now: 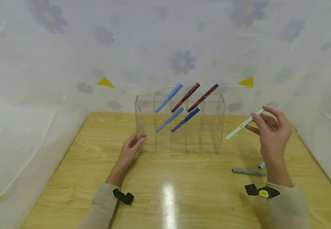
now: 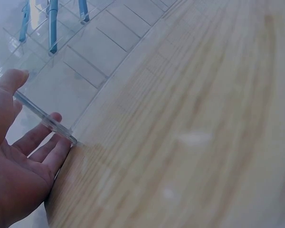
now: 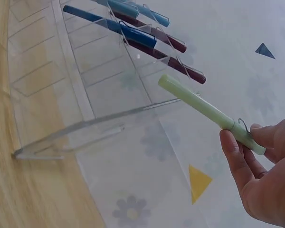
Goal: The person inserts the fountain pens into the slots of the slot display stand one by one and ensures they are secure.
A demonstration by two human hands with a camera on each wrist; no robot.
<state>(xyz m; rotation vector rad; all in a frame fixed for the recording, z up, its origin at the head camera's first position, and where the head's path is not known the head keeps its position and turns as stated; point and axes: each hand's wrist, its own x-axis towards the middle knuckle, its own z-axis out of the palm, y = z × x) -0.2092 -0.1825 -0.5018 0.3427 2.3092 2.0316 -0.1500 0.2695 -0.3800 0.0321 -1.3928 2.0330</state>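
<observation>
The clear rack (image 1: 194, 144) holds a light-blue pen (image 1: 169, 97) and two dark-red pens (image 1: 186, 97) in its top tier, a duller blue pen (image 1: 168, 120) and a navy pen (image 1: 186, 120) below. The left hand (image 1: 129, 148) grips its left end. Right of the rack, the right hand (image 1: 275, 128) pinches a pale-green pen (image 1: 241, 127); a grey-green pen (image 1: 248, 171) lies nearby.

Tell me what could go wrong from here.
The pale green pen could slip or swivel, since the right hand pinches it only near one end. If the left hand, holding one side of the clear rack, shifts it, the leaning pens might slide. The right forearm, partly hiding the grey-green pen in the head view, could knock it if lowered.
</observation>
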